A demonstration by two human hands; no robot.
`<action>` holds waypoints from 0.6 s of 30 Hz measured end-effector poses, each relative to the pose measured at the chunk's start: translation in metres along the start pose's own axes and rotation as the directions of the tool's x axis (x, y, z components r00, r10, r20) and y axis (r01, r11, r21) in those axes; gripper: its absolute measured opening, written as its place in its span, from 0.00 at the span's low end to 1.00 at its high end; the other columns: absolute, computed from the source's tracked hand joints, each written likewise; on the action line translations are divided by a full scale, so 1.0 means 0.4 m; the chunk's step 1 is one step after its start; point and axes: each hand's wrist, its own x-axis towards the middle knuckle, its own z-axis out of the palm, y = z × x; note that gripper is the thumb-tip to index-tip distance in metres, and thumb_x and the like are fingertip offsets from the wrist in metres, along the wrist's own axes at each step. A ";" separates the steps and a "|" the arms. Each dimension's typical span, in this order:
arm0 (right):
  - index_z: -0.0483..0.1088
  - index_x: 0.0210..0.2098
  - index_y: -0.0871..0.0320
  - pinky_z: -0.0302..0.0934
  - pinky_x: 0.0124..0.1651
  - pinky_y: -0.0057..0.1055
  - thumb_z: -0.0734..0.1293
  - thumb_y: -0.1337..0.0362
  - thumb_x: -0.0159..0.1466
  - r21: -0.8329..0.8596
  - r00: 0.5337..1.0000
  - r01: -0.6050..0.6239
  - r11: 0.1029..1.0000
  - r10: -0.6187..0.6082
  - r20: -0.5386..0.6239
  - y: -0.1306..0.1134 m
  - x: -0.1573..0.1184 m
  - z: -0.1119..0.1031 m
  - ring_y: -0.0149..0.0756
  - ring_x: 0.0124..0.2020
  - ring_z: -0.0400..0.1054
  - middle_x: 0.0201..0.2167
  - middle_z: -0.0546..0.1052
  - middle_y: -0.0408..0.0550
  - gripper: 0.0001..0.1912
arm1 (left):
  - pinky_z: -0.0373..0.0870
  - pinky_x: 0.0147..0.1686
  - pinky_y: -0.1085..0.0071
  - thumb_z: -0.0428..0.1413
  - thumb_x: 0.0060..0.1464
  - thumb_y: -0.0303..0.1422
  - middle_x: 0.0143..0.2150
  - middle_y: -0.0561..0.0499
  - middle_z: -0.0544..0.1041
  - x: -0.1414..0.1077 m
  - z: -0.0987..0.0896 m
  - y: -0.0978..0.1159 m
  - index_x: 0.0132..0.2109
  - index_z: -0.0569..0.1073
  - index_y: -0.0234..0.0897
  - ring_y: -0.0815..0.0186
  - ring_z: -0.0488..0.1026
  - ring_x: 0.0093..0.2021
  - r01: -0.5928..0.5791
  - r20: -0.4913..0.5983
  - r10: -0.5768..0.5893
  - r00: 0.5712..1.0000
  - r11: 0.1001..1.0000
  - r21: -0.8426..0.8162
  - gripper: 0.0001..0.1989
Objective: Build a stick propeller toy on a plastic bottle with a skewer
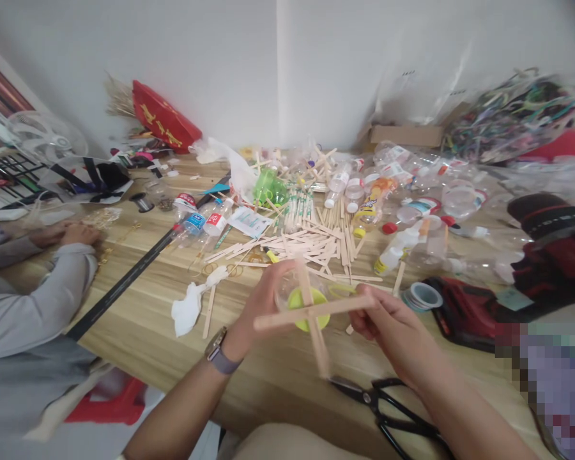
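Note:
A cross of two flat wooden sticks (311, 312) is held above the table, slightly blurred. My right hand (388, 326) pinches the right end of its crosswise stick. My left hand (263, 300), with a watch on the wrist, is behind the cross, beside a clear plastic cup with a yellow-green part (294, 300). Its fingers are curled round the cup, partly hidden by the cross. Black-handled scissors (378, 399) lie on the table below my right hand.
Loose wooden sticks (311, 246) and plastic bottles (338, 185) cover the table's middle and back. A white crumpled tissue (186, 311) lies left, a red-black tool (464, 316) right. Another person's sleeve (48, 300) rests at the left edge.

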 end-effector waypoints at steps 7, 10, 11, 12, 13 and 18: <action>0.59 0.17 0.55 0.45 0.20 0.29 0.70 0.39 0.53 0.096 0.943 -0.083 0.992 0.109 -0.315 0.024 -0.036 -0.118 0.28 0.18 0.48 0.15 0.58 0.39 0.29 | 0.68 0.56 0.50 0.66 0.42 0.32 0.55 0.42 0.72 -0.006 -0.048 -0.051 0.57 0.62 0.40 0.51 0.70 0.56 0.114 -0.173 -0.097 0.980 0.990 0.088 0.35; 0.57 0.16 0.54 0.42 0.17 0.29 0.73 0.44 0.51 0.221 0.855 -0.041 0.974 0.148 -0.497 0.013 -0.051 -0.171 0.28 0.17 0.46 0.16 0.55 0.38 0.27 | 0.65 0.58 0.49 0.66 0.41 0.34 0.55 0.42 0.72 -0.010 -0.074 -0.085 0.56 0.62 0.39 0.51 0.69 0.57 0.217 -0.258 -0.178 0.950 0.967 0.130 0.35; 0.55 0.16 0.54 0.42 0.17 0.29 0.73 0.46 0.53 0.254 0.826 -0.013 0.967 0.153 -0.542 0.008 -0.054 -0.183 0.28 0.17 0.45 0.15 0.53 0.38 0.27 | 0.64 0.59 0.49 0.66 0.41 0.35 0.56 0.41 0.71 -0.011 -0.080 -0.091 0.56 0.62 0.38 0.50 0.69 0.58 0.236 -0.274 -0.193 0.942 0.962 0.134 0.35; 0.54 0.15 0.54 0.43 0.17 0.30 0.72 0.48 0.56 0.282 0.801 0.015 0.959 0.157 -0.577 0.003 -0.055 -0.190 0.28 0.16 0.44 0.15 0.51 0.37 0.27 | 0.64 0.59 0.48 0.66 0.42 0.36 0.57 0.40 0.70 -0.010 -0.083 -0.094 0.56 0.62 0.38 0.50 0.68 0.58 0.248 -0.291 -0.201 0.935 0.959 0.134 0.35; 0.53 0.15 0.55 0.43 0.18 0.30 0.70 0.50 0.58 0.302 0.786 0.036 0.953 0.159 -0.598 0.000 -0.054 -0.192 0.27 0.16 0.43 0.15 0.51 0.37 0.27 | 0.64 0.59 0.47 0.66 0.42 0.36 0.57 0.39 0.70 -0.008 -0.084 -0.092 0.57 0.62 0.37 0.50 0.68 0.58 0.252 -0.302 -0.203 0.931 0.959 0.133 0.35; 0.55 0.17 0.54 0.43 0.18 0.29 0.71 0.43 0.54 0.204 0.867 0.017 0.979 0.087 -0.491 0.004 -0.038 -0.125 0.27 0.17 0.46 0.16 0.54 0.37 0.28 | 0.65 0.59 0.49 0.66 0.41 0.33 0.56 0.45 0.71 0.003 -0.052 -0.039 0.56 0.64 0.42 0.50 0.68 0.58 0.169 -0.227 -0.139 0.964 0.978 0.119 0.34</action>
